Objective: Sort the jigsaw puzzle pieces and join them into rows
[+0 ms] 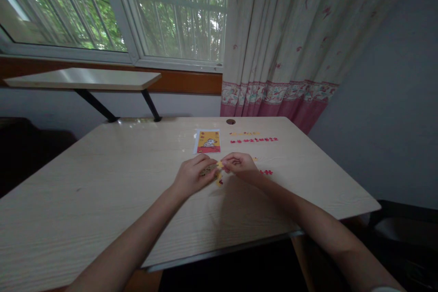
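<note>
Two small clusters of flat jigsaw pieces (219, 165) meet between my hands near the middle of the table (102, 182). My left grip (193, 174) is closed on a brownish bit and my right grip (239, 164) pinches a yellow one. I judge that little is joined yet: thin rows of red pieces (253, 139) and yellow pieces (244, 133) lie loose toward the far edge, beside a glossy picture card (207, 141).

Left hand (193, 176) and right hand (240, 164) meet, fingers curled.
</note>
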Demonstrator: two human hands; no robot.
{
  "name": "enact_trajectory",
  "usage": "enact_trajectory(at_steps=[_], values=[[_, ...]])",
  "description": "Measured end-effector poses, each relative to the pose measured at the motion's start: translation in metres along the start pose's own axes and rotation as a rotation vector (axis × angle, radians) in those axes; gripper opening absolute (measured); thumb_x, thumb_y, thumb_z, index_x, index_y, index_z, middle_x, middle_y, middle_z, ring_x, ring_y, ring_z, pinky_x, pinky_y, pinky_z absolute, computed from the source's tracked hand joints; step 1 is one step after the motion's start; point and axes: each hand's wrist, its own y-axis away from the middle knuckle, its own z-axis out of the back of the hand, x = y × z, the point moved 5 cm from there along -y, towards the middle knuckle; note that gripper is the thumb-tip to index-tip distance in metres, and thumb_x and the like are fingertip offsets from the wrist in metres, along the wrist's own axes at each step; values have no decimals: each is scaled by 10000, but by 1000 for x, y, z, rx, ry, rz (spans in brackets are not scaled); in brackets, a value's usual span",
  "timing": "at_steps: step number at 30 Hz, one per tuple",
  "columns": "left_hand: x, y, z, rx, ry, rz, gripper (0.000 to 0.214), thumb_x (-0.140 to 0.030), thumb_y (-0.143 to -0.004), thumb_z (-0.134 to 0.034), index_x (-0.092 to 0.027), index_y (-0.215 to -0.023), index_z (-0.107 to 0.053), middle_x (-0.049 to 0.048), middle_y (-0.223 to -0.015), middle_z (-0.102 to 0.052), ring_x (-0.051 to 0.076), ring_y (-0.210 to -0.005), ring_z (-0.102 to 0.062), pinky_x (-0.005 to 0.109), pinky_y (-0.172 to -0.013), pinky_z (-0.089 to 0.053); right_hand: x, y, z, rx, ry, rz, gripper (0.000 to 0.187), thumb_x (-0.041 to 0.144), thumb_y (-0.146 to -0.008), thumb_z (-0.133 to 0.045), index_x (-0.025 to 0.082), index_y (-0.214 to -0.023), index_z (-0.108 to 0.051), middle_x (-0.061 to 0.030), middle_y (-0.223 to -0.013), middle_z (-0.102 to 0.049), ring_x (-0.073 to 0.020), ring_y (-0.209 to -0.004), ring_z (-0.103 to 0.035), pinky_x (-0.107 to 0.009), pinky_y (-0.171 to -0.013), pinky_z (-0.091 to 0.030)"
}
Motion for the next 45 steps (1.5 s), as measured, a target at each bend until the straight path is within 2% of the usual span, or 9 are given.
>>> enact_trajectory(at_steps=[4, 8, 13, 15, 22, 27, 34, 42, 45], values=[[3, 1, 2, -42, 16, 26, 158, -268, -798, -555, -161, -900, -611, 55, -815, -601, 139, -723, -573, 254, -650, -490, 11, 3, 3, 4, 194, 123, 281, 392, -701, -642, 169, -872, -661, -27, -740, -668, -107, -640, -599, -242, -629, -500], [4, 1, 3, -49, 30, 32, 159, -268, -797, -550, -166, -902, -613, 55, -814, -602, 139, -720, -574, 260, -651, -492, 16, 5, 4, 14, 316, 212, 292, 409, -724, -625, 173, -890, -665, -23, -720, -668, -103, -610, -591, -222, -588, -478], [3, 1, 1, -38, 55, 26, 174, -261, -796, -552, -166, -927, -617, 57, -825, -604, 138, -732, -574, 263, -660, -495, 27, 10, 5, -30, 662, 475, 238, 384, -781, -592, 190, -896, -667, -19, -723, -682, -106, -632, -596, -257, -708, -425], [5, 1, 1, -33, 44, 33, 197, -279, -797, -551, -170, -947, -615, 59, -838, -605, 143, -743, -578, 270, -669, -498, 28, 10, 7, -34, 755, 538, 245, 389, -809, -561, 192, -914, -664, -17, -715, -681, -106, -639, -601, -264, -728, -398], [19, 3, 1, 97, -61, 74, 199, -326, -836, -496, -183, -922, -604, 49, -845, -616, 143, -757, -597, 243, -642, -484, 38, 10, 34, -132, 806, 685, 261, 403, -837, -531, 189, -899, -666, -34, -762, -694, -113, -649, -605, -284, -747, -374], [31, 7, -3, 164, -69, 146, 191, -308, -853, -465, -191, -884, -612, 27, -795, -640, 111, -639, -576, 214, -566, -437, 41, 11, 47, -175, 808, 705, 242, 383, -842, -528, 200, -917, -666, -31, -779, -694, -113, -638, -595, -297, -752, -380], [32, 8, -4, 174, -62, 140, 193, -304, -847, -460, -195, -877, -617, 29, -790, -655, 102, -593, -559, 214, -556, -414, 38, 7, 51, -149, 877, 649, 247, 386, -846, -520, 209, -943, -662, -35, -820, -696, -125, -684, -606, -312, -786, -378], [30, 7, -3, 189, -78, 155, 192, -306, -851, -456, -199, -863, -614, 21, -774, -651, 110, -609, -562, 212, -546, -408, 31, -2, 100, -302, 857, 564, 251, 380, -816, -561, 185, -938, -661, -47, -808, -682, -128, -661, -584, -296, -756, -414], [30, 6, -2, 199, -83, 162, 190, -309, -848, -461, -195, -854, -613, 22, -769, -650, 113, -606, -561, 217, -547, -408, 24, -7, 121, -258, 853, 463, 261, 384, -795, -580, 180, -932, -669, -55, -820, -680, -135, -665, -580, -287, -721, -429]])
